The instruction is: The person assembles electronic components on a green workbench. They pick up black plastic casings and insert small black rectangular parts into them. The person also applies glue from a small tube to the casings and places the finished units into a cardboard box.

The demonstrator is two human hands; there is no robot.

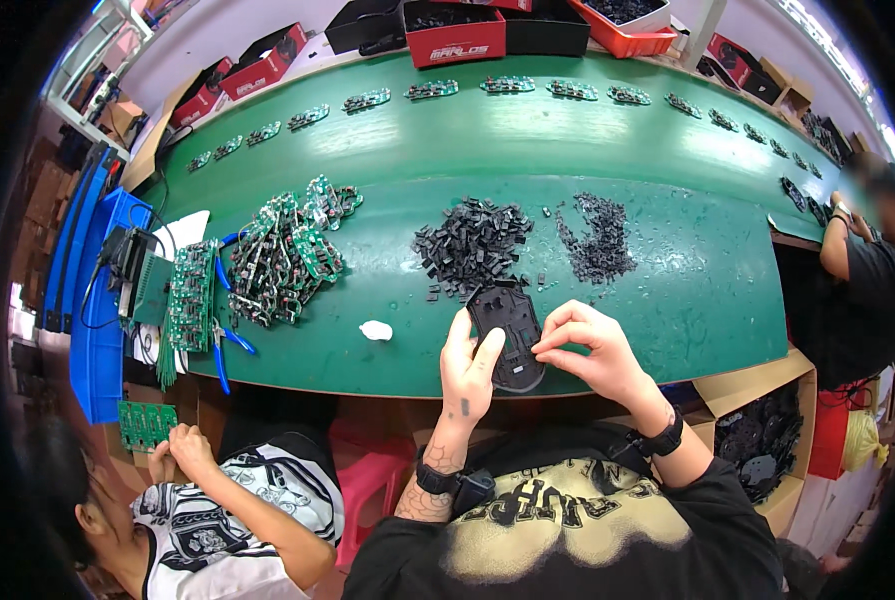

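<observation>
In my left hand (464, 372) is a black plastic housing shell (508, 325), held by its left side with the thumb across its face. The shell is tilted, its ribbed inside showing. My right hand (595, 352) is closed in a pinch at the shell's right edge; whatever its fingertips hold is too small to make out. Just beyond the shell lies a heap of small black plastic parts (473, 243). To its right spreads a looser pile of tinier black pieces (607, 240).
Circuit boards (285, 255) are heaped at the left, near blue-handled pliers (223, 350). A white object (375, 330) lies left of my hands. Assembled boards (507, 85) line the green bench's far side. A co-worker holds a green panel (147, 425); a carton of black shells (759, 440) stands right.
</observation>
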